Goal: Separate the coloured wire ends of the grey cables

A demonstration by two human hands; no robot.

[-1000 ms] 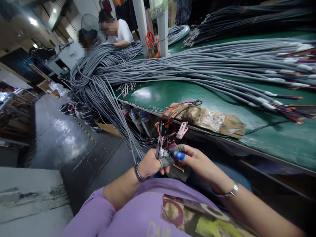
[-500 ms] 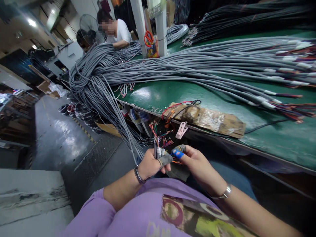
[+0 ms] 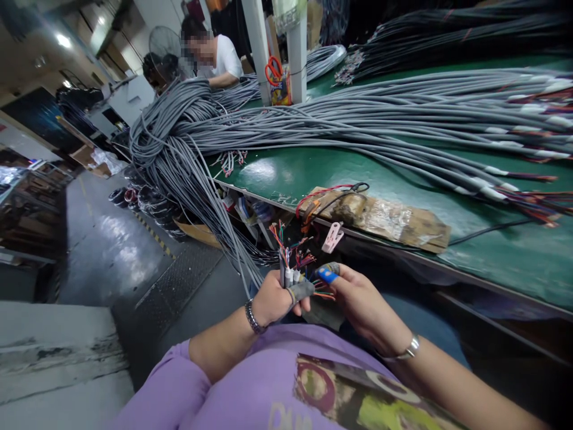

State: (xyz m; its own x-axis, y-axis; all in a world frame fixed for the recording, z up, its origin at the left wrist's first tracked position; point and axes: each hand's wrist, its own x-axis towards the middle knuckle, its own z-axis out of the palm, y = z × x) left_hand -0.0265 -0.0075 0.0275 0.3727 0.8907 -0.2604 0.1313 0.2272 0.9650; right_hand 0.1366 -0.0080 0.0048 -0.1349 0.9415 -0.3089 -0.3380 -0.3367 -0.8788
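Observation:
My left hand (image 3: 274, 298) is closed around a small bunch of grey cable ends (image 3: 286, 272), held upright, with thin coloured wires fanning out of the tops. A grey cot covers its thumb. My right hand (image 3: 358, 298) sits just to the right, fingertips in blue and grey cots pinching at the coloured wires (image 3: 320, 286) beside the bunch. Both hands hover over my lap, below the edge of the green table (image 3: 514, 257).
A big heap of long grey cables (image 3: 358, 119) lies across the table and hangs off its left end. A taped cardboard pad (image 3: 394, 221) with red and black leads and a pink clip (image 3: 332, 237) sits at the near edge. A person in white (image 3: 219, 57) works beyond; white posts (image 3: 296, 48) stand with orange scissors.
The hands have barely moved. My right fingertips have shifted a little along the coloured wires, and the view has drifted slightly.

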